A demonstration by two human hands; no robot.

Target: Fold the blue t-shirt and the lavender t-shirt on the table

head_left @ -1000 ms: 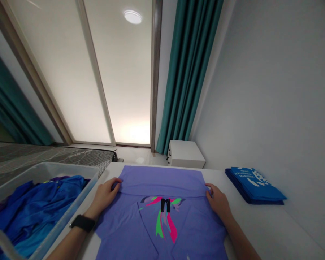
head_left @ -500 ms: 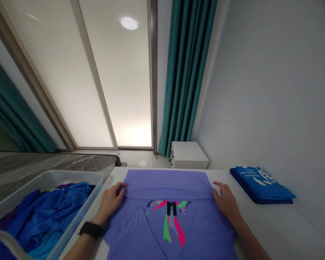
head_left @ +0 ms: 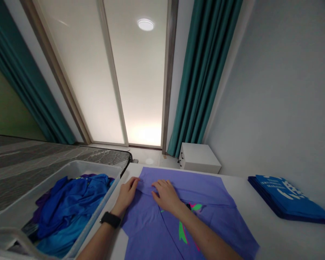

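A purple shirt [head_left: 151, 231] with a bright pink, green and black print lies spread on the white table [head_left: 238, 187]. Its far part is folded over, leaving a crosswise edge above the print. My left hand [head_left: 128, 192], with a black watch on the wrist, rests at the shirt's left edge near that fold, thumb and fingertips close together on the cloth. My right hand [head_left: 165, 194] lies flat on the folded part, left of the middle, fingers stretched out. The right forearm covers much of the print.
To the left stands a clear plastic bin [head_left: 97, 213] holding crumpled blue and purple clothes [head_left: 73, 202]. Folded blue garments [head_left: 289, 196] are stacked at the table's right, near the wall. A white cabinet [head_left: 200, 155] stands beyond the far edge, beside a teal curtain [head_left: 200, 90].
My right hand has moved left from the shirt's right edge onto the folded part, near my left hand. The left hand stays at the left edge. The camera view has turned left.
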